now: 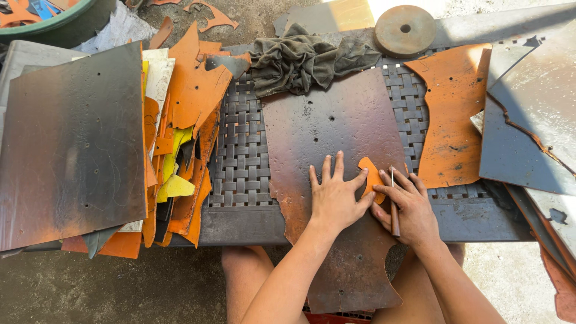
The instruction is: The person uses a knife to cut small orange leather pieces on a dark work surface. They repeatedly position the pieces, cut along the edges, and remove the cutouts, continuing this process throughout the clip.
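On the brown leather sheet (336, 138), your flat, open-fingered left hand (334, 201) pins the stiff orange template (372, 178), right hand (408, 210) gripping the scribing awl (393, 201); thin, slippery, so press mid-template.

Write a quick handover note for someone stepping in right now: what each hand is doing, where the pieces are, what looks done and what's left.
Left hand: flat on the dark leather sheet, fingertips pinning the small orange pattern piece.
Right hand: holds a thin blade tool upright against the pattern's right edge, thumb on the pattern.
Sheet lies on the woven table, its near end hanging over toward the lap.
Done: pattern placed near the sheet's right edge.
Left: no finished outline visible around it yet.
Orange offcuts are stacked to the left.
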